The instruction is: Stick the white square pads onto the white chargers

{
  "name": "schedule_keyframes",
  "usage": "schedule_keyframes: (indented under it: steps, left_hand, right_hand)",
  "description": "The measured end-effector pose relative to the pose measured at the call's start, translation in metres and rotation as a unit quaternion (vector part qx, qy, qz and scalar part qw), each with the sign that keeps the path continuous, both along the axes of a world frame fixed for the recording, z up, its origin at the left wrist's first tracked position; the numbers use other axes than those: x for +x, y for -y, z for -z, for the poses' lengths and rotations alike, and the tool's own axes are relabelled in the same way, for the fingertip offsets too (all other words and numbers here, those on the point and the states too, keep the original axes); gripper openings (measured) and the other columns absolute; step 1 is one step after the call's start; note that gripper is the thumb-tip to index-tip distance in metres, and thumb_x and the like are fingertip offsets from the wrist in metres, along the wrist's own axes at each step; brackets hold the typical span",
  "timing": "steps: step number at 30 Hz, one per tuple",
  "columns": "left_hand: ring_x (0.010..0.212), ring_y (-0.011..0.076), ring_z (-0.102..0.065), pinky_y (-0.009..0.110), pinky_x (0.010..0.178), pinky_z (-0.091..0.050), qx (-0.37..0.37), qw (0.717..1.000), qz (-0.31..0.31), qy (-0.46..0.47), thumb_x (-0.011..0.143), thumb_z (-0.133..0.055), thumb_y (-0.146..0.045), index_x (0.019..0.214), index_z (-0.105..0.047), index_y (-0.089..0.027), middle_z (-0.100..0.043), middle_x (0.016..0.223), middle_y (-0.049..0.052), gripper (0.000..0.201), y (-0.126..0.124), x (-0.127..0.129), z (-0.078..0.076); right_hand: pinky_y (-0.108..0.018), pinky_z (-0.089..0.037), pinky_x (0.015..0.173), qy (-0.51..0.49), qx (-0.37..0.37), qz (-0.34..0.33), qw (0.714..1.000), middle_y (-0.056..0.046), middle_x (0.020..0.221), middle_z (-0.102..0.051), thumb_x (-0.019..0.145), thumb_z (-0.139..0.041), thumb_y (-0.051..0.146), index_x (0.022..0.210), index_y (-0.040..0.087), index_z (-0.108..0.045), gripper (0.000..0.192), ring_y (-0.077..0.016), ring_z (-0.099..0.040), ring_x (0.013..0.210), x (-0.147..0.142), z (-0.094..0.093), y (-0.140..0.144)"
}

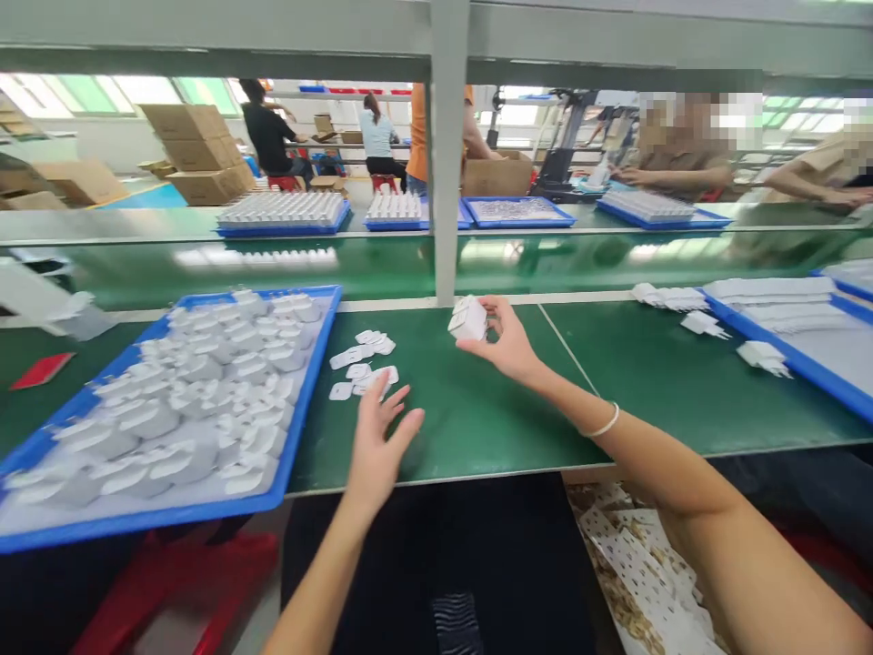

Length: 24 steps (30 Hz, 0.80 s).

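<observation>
My right hand [508, 344] grips a boxy white plastic piece [468, 318] between thumb and fingers, at the far side of the green bench. Seams across its top suggest a few parts side by side, though I cannot tell for sure. My left hand [382, 432] is open with its fingers spread and nothing in it. Just beyond its fingertips lie several small flat white plates [361, 357], loosely scattered, each with a mark in its middle. Whether the left fingertips touch the nearest plate is unclear.
A blue tray [326, 364] full of white plastic housings stands at left. On the right is another blue tray [784, 341], with loose white pronged pieces [764, 357] beside it. A grey post [446, 155] rises ahead. Co-workers sit beyond the raised shelf.
</observation>
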<state>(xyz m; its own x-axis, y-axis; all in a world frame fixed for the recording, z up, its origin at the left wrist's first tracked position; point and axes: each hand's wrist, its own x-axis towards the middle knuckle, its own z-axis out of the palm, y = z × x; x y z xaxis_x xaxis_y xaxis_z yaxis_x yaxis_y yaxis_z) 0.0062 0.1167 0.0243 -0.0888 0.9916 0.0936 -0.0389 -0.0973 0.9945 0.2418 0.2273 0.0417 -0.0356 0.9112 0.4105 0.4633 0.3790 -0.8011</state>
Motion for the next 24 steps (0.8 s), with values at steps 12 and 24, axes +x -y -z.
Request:
schedule_keyframes:
  steps: [12,24]
  left_hand:
    - [0.127,0.0286,-0.065,0.041,0.109,-0.053,0.034,0.977,-0.107,0.178,0.078,-0.083,-0.037,0.129,-0.068,-0.024,-0.069,0.133,0.009,0.054,0.008,0.036,-0.01]
    - [0.105,0.024,-0.074,0.039,0.095,-0.059,0.228,0.955,0.097,-0.163,0.075,-0.081,-0.017,0.113,-0.075,-0.019,-0.077,0.114,0.011,0.039,-0.005,-0.032,0.004]
  right_hand:
    - [-0.051,-0.042,0.116,-0.051,0.072,-0.205,0.975,-0.016,0.137,-0.051,0.071,-0.08,0.029,0.135,0.025,-0.042,0.075,-0.0336,-0.051,0.132,-0.086,0.026,0.086]
    - [-0.026,-0.044,0.055,-0.098,-0.122,-0.289,0.944,-0.003,0.079,-0.065,0.082,-0.076,0.042,0.09,0.019,-0.074,0.024,-0.0153,-0.058,0.071,-0.072,-0.017,0.043]
